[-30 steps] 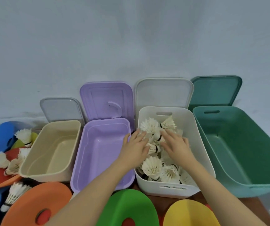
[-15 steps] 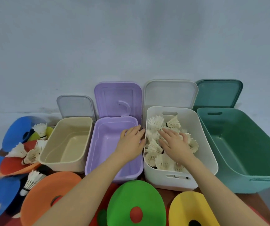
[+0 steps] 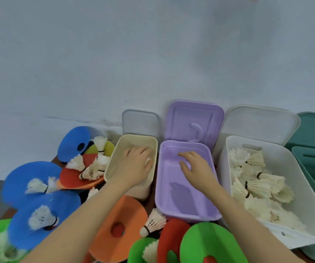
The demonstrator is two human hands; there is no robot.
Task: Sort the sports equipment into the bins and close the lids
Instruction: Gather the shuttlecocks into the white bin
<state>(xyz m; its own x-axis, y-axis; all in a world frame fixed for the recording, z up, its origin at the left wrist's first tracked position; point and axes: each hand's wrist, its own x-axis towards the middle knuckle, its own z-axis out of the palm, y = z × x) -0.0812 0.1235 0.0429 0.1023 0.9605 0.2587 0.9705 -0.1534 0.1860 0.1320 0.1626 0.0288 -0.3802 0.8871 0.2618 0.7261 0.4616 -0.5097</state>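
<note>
Loose shuttlecocks lie on blue discs at far left, well apart from both hands. The left hand hovers over the beige bin, fingers relaxed — whether it holds anything cannot be told. The right hand hangs over the purple bin, fingers spread, empty. The white bin — further right — holds a heap of shuttlecocks.

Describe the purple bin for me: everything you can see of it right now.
The purple bin is a rectangular tub with rounded corners, of smooth, plastic-looking material. Its matching lid stands open at the back, leaning toward the wall, with a curved handle on its face. Nothing lies inside; only a hand's shadow falls on the floor. The right hand hovers over it, fingers spread. It sits between the cream bin and the white bin.
</note>
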